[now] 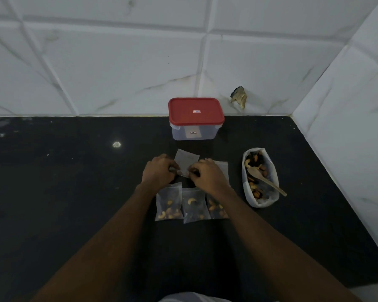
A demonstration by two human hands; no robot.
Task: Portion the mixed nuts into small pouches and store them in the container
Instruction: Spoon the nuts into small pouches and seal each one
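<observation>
Left hand (pixel 158 171) and right hand (pixel 205 174) each pinch a thin, clear plastic pouch (pixel 187 159) over the glossy black counter (pixel 74 182); three flat nut-filled pouches (pixel 193 203) lie nearer

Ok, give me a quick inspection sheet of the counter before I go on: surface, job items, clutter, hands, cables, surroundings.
Surface: black countertop, pale spot left of centre.
Job's things: container, red lid on, by the back wall; three filled pouches in a row nearest the person; nut bag open at right, wooden spoon in it; spare pouch lying flat left of the nut bag.
Clutter: nothing seen.
Hands: left hand and right hand both pinch the held pouch; it looks empty.
Cables: nothing seen.
Surroundings: back wall and right wall white-tiled; broken patch low on the back wall.
</observation>
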